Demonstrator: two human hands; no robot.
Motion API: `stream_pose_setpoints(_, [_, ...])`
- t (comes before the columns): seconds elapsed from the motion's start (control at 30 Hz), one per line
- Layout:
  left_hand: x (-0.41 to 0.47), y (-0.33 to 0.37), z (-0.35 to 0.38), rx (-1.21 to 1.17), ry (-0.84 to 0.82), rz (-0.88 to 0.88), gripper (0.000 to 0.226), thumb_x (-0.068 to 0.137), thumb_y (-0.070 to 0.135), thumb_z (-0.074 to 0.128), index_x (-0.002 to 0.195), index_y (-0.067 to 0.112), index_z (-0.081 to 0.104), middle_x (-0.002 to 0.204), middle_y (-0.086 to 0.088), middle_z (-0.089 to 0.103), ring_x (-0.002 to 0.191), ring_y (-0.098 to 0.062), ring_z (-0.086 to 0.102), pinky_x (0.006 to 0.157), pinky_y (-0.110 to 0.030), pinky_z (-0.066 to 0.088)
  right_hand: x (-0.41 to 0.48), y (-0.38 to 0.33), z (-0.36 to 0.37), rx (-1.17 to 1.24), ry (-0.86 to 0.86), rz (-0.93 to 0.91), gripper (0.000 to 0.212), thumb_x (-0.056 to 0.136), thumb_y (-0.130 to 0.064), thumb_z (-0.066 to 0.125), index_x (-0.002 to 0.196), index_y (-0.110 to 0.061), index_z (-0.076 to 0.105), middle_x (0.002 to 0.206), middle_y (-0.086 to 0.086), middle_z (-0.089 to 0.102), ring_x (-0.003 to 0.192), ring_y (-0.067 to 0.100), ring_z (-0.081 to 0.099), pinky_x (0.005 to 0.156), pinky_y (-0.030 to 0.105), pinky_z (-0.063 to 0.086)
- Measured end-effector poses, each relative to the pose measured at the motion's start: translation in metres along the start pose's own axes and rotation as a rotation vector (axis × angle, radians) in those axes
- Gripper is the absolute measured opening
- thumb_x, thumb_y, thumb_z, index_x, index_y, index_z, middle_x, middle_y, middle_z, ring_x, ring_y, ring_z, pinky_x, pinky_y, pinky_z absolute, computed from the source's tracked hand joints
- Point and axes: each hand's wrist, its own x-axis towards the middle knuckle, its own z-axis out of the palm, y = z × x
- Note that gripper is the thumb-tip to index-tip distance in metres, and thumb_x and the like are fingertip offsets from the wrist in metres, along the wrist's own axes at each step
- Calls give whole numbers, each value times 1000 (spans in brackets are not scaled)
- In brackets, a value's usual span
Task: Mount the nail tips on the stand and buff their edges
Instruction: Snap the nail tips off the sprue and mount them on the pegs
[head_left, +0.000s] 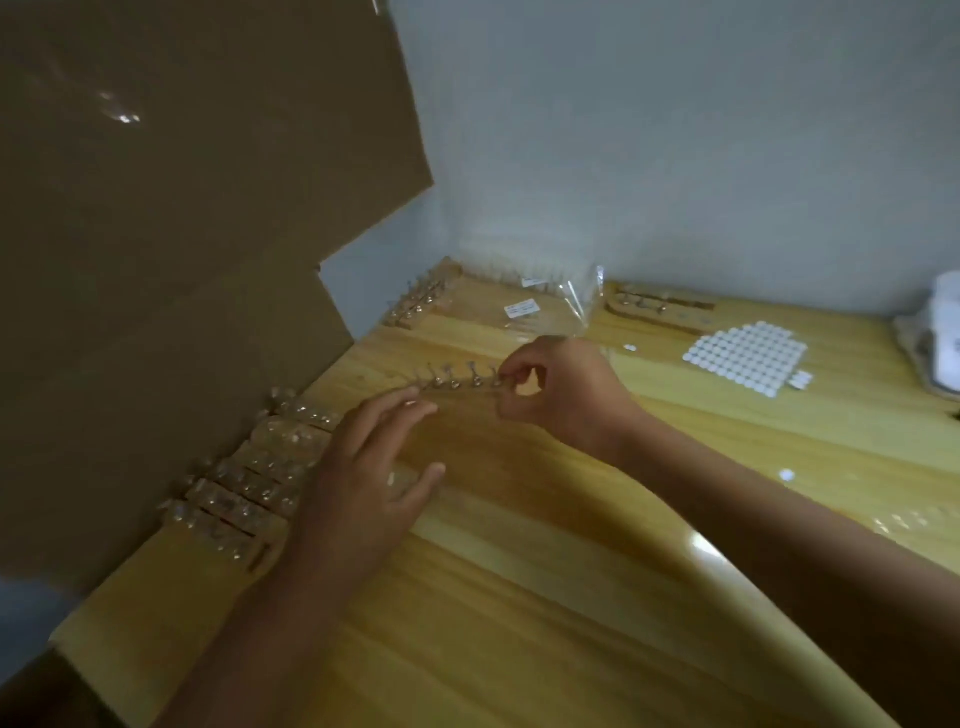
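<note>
The stand (457, 383), a wooden strip with a row of small pegs, stretches across the desk (571, 597) between the two hands. The right hand (550, 400) pinches its right end with curled fingers. The left hand (363, 467) is spread open with its fingers straight and its fingertips at the stand's left end; blur hides whether they touch. Clear nail tips (244, 488) sit in rows just left of that hand.

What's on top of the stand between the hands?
A row of upright pegs on the stand. Right hand covers its right end, left hand its left; anything mounted too blurred to tell.
</note>
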Motion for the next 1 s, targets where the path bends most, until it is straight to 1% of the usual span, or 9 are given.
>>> stream_pose_setpoints(0.13, [16, 55, 26, -227, -27, -34, 60, 78, 27, 78, 133, 23, 54, 129, 15, 47, 116, -6, 50, 96, -23, 43, -100, 40, -94, 37, 122, 46, 19, 73, -6, 81, 89, -16, 77, 78, -7, 67, 65, 7, 51, 60, 22, 42])
stream_pose_setpoints(0.23, [23, 112, 53, -457, -259, -2, 63, 74, 33, 79, 132, 32, 53, 120, 21, 54, 101, 2, 54, 77, -16, 46, -190, 62, -148, 55, 138, 106, 29, 69, -6, 82, 91, -22, 76, 77, -12, 67, 68, 9, 55, 58, 15, 43])
stream_pose_setpoints(0.33, [16, 168, 78, -473, -525, 276, 52, 79, 36, 77, 128, 33, 58, 112, 21, 61, 96, 0, 57, 77, -19, 45, -268, 81, -182, -14, 142, 201, 37, 70, -2, 85, 92, -30, 75, 82, -10, 69, 69, 15, 58, 58, 19, 45])
stream_pose_setpoints(0.4, [8, 200, 91, -375, -592, 490, 46, 83, 37, 73, 126, 32, 60, 108, 19, 63, 93, 0, 57, 81, -24, 47, -309, 87, -194, -22, 150, 254, 36, 71, -5, 88, 92, -32, 74, 84, -12, 69, 70, 13, 59, 61, 18, 45])
stream_pose_setpoints(0.47, [1, 223, 102, -351, -613, 559, 43, 84, 34, 72, 125, 30, 62, 106, 15, 64, 92, -1, 57, 84, -30, 49, -338, 87, -198, -12, 159, 283, 29, 69, -15, 82, 91, -33, 74, 87, -14, 69, 71, 11, 60, 63, 17, 44])
stream_pose_setpoints(0.6, [-8, 243, 109, -388, -637, 621, 29, 82, 30, 71, 111, 28, 70, 100, 14, 62, 88, 2, 53, 78, -31, 50, -360, 89, -191, 20, 198, 368, 30, 71, -11, 86, 88, -32, 75, 92, -13, 70, 80, 12, 65, 70, 22, 48])
stream_pose_setpoints(0.8, [-12, 238, 106, -403, -611, 560, 17, 79, 30, 70, 96, 32, 71, 90, 15, 60, 84, -1, 55, 70, -19, 46, -349, 89, -183, -204, 77, 290, 26, 74, -11, 87, 98, -19, 78, 94, -11, 71, 88, 12, 63, 79, 25, 47])
stream_pose_setpoints(0.93, [-13, 231, 103, -421, -596, 530, 16, 81, 30, 70, 98, 33, 71, 92, 17, 59, 89, -1, 54, 75, -22, 47, -334, 88, -198, -155, -15, 289, 19, 81, -44, 76, 95, -32, 77, 88, -20, 68, 93, 7, 56, 78, 18, 45])
stream_pose_setpoints(1.0, [-11, 227, 100, -420, -606, 535, 19, 81, 36, 68, 99, 32, 71, 94, 16, 60, 92, -1, 54, 78, -25, 47, -318, 90, -209, -151, 34, 275, 22, 86, -54, 66, 89, -35, 76, 83, -20, 67, 91, 7, 57, 75, 14, 44])
